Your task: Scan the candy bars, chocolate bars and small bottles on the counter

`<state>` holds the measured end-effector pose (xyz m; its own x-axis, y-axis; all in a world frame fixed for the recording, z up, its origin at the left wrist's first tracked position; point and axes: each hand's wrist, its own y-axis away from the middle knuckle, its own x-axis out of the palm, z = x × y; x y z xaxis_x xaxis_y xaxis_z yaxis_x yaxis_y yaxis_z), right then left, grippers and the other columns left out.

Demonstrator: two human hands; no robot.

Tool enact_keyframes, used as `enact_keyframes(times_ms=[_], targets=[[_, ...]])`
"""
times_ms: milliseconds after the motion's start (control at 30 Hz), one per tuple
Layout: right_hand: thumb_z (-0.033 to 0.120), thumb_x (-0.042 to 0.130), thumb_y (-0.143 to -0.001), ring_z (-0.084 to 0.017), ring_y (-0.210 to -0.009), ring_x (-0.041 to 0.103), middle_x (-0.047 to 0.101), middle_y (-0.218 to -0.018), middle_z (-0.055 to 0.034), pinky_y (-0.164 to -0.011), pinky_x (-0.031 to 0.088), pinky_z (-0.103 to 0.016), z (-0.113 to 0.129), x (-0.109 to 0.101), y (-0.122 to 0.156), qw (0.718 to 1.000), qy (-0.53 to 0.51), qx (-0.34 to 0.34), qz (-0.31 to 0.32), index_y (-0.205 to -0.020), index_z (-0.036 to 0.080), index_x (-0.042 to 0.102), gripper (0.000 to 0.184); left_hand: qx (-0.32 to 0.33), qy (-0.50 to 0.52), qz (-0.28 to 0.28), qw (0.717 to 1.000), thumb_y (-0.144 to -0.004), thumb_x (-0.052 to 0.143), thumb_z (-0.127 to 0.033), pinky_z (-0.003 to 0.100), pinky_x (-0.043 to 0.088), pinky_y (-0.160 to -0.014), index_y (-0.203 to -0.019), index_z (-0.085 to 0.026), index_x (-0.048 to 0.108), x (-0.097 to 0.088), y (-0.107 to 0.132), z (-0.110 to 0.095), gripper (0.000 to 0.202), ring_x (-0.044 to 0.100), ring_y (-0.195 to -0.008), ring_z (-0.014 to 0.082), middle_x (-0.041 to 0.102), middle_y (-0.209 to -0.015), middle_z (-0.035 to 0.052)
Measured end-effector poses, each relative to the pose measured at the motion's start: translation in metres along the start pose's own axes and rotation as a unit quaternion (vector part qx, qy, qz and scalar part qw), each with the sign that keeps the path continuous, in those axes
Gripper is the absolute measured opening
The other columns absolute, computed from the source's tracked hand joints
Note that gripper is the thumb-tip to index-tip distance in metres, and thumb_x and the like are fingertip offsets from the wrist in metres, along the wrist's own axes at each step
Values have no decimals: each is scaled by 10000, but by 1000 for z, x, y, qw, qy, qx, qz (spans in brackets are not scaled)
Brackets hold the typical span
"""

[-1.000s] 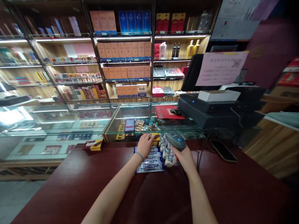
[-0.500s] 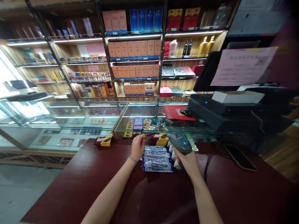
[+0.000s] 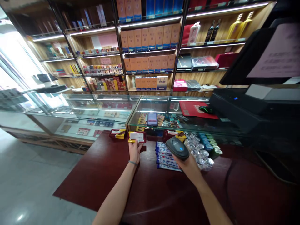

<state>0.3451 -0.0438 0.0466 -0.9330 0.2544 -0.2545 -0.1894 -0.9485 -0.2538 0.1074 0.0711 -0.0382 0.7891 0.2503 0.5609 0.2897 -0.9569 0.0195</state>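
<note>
My left hand (image 3: pixel 135 150) is closed on a flat red and yellow snack packet (image 3: pixel 137 137), held up with its white barcode label facing me. My right hand (image 3: pixel 187 164) grips a dark handheld barcode scanner (image 3: pixel 177 147) with a blue light, a little to the right of the packet. Between my hands, several blue and white wrapped bars (image 3: pixel 165 156) lie in a row on the dark red counter (image 3: pixel 150 190). A cluster of small clear round-lidded cups (image 3: pixel 201 153) sits just right of the scanner.
More red and yellow packets (image 3: pixel 119 133) lie at the counter's far edge. Behind stands a glass display case (image 3: pixel 98 106) with a phone (image 3: pixel 152 118) on top. A black register unit (image 3: pixel 236 103) and a monitor are at the right. Stocked shelves fill the back wall.
My left hand has lifted a red and yellow packet from the pile and carried it left, label up. The scanner in my right hand stays over the bars. The view has swung left.
</note>
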Motion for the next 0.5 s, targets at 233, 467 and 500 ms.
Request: enact_keyframes(times_ms=[233, 467, 500], targets=[[312, 646, -777, -307, -1046, 706, 720, -1165, -103, -860, 546, -406, -16, 28, 15, 982, 122, 4, 145, -1319, 235, 445, 584, -19, 48, -21, 998, -813, 757, -340, 464, 548, -968, -1124, -245, 527, 0, -1, -1, 399, 688, -1009, 182, 675, -1175, 73], [295, 623, -795, -317, -1084, 700, 734, -1167, -110, -872, 552, -407, -21, 25, 14, 975, 133, -7, 180, -1299, 224, 540, 516, -18, 72, 4, 997, -818, 761, -338, 478, 512, -1013, -1108, -247, 531, 4, 2, -4, 381, 672, -1081, 206, 664, -1196, 74], [294, 620, -797, -311, -1079, 702, 737, -1161, -107, -876, 551, -405, -22, 25, 14, 975, 132, -1, 178, -1299, 223, 533, 514, -21, 73, -4, 997, -811, 767, -328, 470, 522, -999, -1097, -248, 531, 3, 1, -3, 380, 677, -1052, 194, 670, -1175, 66]])
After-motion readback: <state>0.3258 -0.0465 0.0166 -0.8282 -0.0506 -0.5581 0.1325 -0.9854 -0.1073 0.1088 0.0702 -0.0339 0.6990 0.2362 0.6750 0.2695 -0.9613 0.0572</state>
